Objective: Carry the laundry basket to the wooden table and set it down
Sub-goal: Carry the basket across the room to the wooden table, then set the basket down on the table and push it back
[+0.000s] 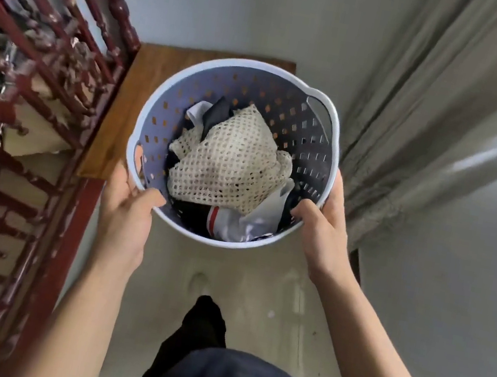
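Laundry basket (169, 101), round, pale w/ perforated wall, held up over near edge of wooden table (147, 77); can't tell if base touches top. Left hand (128, 203) grips near-left rim, thumb inside; right hand (320, 224) grips near-right rim, fingers curled inside. Inside: cream mesh cloth (232, 159) atop dark + white garments. Red carved frame (26, 82) left; grey curtain (421, 102) right.

I grip the basket (234, 149) of clothes (231, 165) by its near rim with my left hand (127, 210) and right hand (322, 231), over the table (137, 95).
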The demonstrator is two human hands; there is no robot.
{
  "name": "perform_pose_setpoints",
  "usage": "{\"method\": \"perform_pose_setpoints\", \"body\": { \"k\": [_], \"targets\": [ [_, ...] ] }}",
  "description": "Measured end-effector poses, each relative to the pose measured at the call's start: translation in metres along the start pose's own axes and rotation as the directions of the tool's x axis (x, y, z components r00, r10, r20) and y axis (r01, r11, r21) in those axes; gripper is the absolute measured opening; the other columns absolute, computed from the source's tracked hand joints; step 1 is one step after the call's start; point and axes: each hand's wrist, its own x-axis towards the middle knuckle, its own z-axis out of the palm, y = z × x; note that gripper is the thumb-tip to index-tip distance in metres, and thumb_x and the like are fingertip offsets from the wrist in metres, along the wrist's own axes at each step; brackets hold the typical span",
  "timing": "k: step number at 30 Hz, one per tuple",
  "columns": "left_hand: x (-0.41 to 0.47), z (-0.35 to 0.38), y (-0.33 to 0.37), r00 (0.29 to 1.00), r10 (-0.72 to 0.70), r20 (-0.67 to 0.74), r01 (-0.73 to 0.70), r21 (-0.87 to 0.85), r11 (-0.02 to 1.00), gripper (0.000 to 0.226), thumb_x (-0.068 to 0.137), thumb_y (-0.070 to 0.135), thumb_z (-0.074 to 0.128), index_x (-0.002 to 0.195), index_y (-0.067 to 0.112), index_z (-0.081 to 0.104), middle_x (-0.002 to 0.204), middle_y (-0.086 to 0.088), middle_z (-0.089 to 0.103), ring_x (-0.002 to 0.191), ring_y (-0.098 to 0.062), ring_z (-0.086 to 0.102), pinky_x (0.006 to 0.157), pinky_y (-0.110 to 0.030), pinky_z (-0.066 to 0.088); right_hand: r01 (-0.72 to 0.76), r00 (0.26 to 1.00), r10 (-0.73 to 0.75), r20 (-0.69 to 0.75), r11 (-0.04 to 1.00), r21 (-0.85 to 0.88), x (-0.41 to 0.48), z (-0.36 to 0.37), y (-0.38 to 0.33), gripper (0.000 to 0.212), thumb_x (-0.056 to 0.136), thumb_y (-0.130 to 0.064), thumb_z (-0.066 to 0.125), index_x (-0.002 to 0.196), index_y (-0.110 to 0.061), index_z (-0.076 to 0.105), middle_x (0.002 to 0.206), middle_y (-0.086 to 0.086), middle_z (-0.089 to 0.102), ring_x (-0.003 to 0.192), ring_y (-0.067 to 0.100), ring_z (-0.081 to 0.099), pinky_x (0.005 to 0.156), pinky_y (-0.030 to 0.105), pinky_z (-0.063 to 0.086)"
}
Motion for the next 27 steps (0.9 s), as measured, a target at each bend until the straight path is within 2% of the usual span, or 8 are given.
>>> {"method": "perform_pose_setpoints", "body": {
  "k": [3, 5, 9, 12, 15, 18, 21, 27],
  "targets": [
    [0.061, -0.003, 0.012, 1.0, -0.013, 0.018, 0.013, -0.002, 1.0, 0.061, 0.068, -0.002, 0.052, 0.114, 0.037, 0.06, 0.106, 0.028, 0.072, 0.102, 0.007, 0.066, 0.091, -0.019, 0.051, -0.008, 1.0, 0.008, -0.001, 0.999, -0.035, 0.045, 0.035, -0.005, 0.072, 0.071, 0.007, 0.049, 0.134, -0.026, 0.056, 0.121, 0.006, 0.063, 0.1, 0.006, 0.057, 0.088, 0.023, 0.051],
    [0.099, 0.001, 0.023, 0.999, -0.002, 0.049, 0.0, 0.033, 0.999, 0.061, 0.069, -0.001, 0.054, 0.114, 0.039, 0.06, 0.106, 0.025, 0.071, 0.096, 0.008, 0.066, 0.083, -0.016, 0.051, -0.021, 0.999, 0.019, -0.034, 0.998, -0.051, 0.072, 0.052, -0.01, 0.073, 0.074, 0.008, 0.049, 0.137, -0.029, 0.055, 0.114, -0.004, 0.064, 0.096, 0.004, 0.058, 0.084, 0.02, 0.05],
    [0.166, 0.017, 0.038, 0.994, 0.003, 0.109, -0.01, 0.061, 0.998, 0.056, 0.07, 0.0, 0.057, 0.106, 0.043, 0.065, 0.106, 0.023, 0.072, 0.101, 0.001, 0.067, 0.093, -0.028, 0.051, -0.029, 0.992, 0.026, -0.12, 0.999, -0.027, 0.117, 0.074, -0.018, 0.069, 0.072, 0.002, 0.05, 0.136, -0.026, 0.055, 0.107, -0.003, 0.063, 0.091, 0.008, 0.056, 0.085, 0.027, 0.047],
    [0.2, 0.037, 0.041, 0.98, 0.006, 0.198, -0.023, 0.083, 0.996, 0.06, 0.073, -0.005, 0.056, 0.123, 0.027, 0.063, 0.109, 0.018, 0.074, 0.106, -0.006, 0.068, 0.094, -0.028, 0.052, -0.05, 0.981, 0.047, -0.188, 0.999, -0.011, 0.144, 0.076, -0.019, 0.067, 0.072, -0.001, 0.05, 0.135, -0.022, 0.056, 0.103, -0.003, 0.063, 0.088, 0.008, 0.055, 0.083, 0.028, 0.046],
    [0.227, 0.059, 0.035, 0.971, -0.026, 0.237, 0.003, 0.097, 0.995, 0.06, 0.073, -0.006, 0.056, 0.127, 0.02, 0.062, 0.11, 0.011, 0.075, 0.107, -0.011, 0.068, 0.094, -0.03, 0.052, -0.061, 0.973, 0.061, -0.223, 0.998, 0.005, 0.173, 0.073, -0.015, 0.064, 0.071, 0.0, 0.05, 0.128, -0.027, 0.058, 0.1, -0.003, 0.061, 0.086, 0.009, 0.053, 0.081, 0.03, 0.046],
    [0.255, 0.08, 0.023, 0.97, -0.073, 0.232, 0.043, 0.133, 0.99, 0.061, 0.074, -0.009, 0.055, 0.129, 0.017, 0.061, 0.112, 0.008, 0.074, 0.107, -0.012, 0.068, 0.097, -0.034, 0.052, -0.087, 0.97, 0.085, -0.229, 0.996, 0.004, 0.206, 0.071, -0.004, 0.064, 0.07, 0.0, 0.05, 0.128, -0.024, 0.058, 0.101, 0.0, 0.06, 0.089, 0.01, 0.053, 0.083, 0.03, 0.046],
    [0.279, 0.097, 0.014, 0.973, -0.115, 0.202, 0.075, 0.196, 0.978, 0.066, 0.078, -0.015, 0.054, 0.131, 0.022, 0.061, 0.107, 0.019, 0.076, 0.105, -0.004, 0.069, 0.093, -0.027, 0.053, -0.128, 0.969, 0.127, -0.212, 0.992, 0.009, 0.243, 0.069, 0.012, 0.066, 0.07, 0.0, 0.05, 0.131, -0.025, 0.058, 0.106, -0.001, 0.061, 0.095, 0.01, 0.055, 0.091, 0.034, 0.048],
    [0.327, 0.102, -0.006, 0.966, -0.249, 0.067, 0.219, 0.297, 0.929, 0.071, 0.084, -0.01, 0.057, 0.141, 0.032, 0.057, 0.126, 0.01, 0.073, 0.119, -0.015, 0.067, 0.105, -0.042, 0.051, -0.173, 0.982, 0.171, -0.076, 0.984, -0.028, 0.317, 0.09, 0.041, 0.068, 0.079, 0.017, 0.048, 0.13, -0.026, 0.057, 0.106, -0.011, 0.063, 0.094, -0.003, 0.059, 0.081, 0.015, 0.049]
  ]
}}
